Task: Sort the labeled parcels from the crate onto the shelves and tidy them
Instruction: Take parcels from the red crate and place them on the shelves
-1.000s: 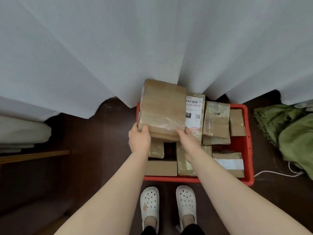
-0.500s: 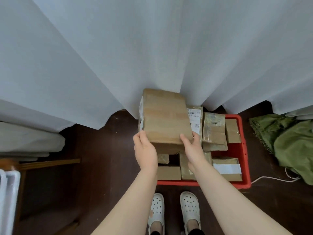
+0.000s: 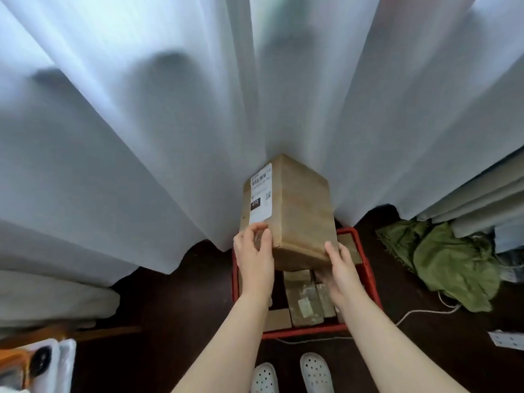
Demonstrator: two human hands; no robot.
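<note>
Holds one brown parcel (image 3: pixel 300 211) between both grips: the left grip (image 3: pixel 253 253) curled round the near left corner, fingertips at the lower edge of the white label (image 3: pixel 261 194), and the right grip (image 3: pixel 341 265) cupping the near right corner from below. Has it stood on end above the red crate (image 3: pixel 309 333), probably so the label faces up for reading. Reads "010" on a black patch, with the finer print too blurred to make out. Hides part of the other parcels (image 3: pixel 304 303) in the crate beneath wrists and box. Shows no shelves, only white curtain (image 3: pixel 170 137) beyond the grips.
</note>
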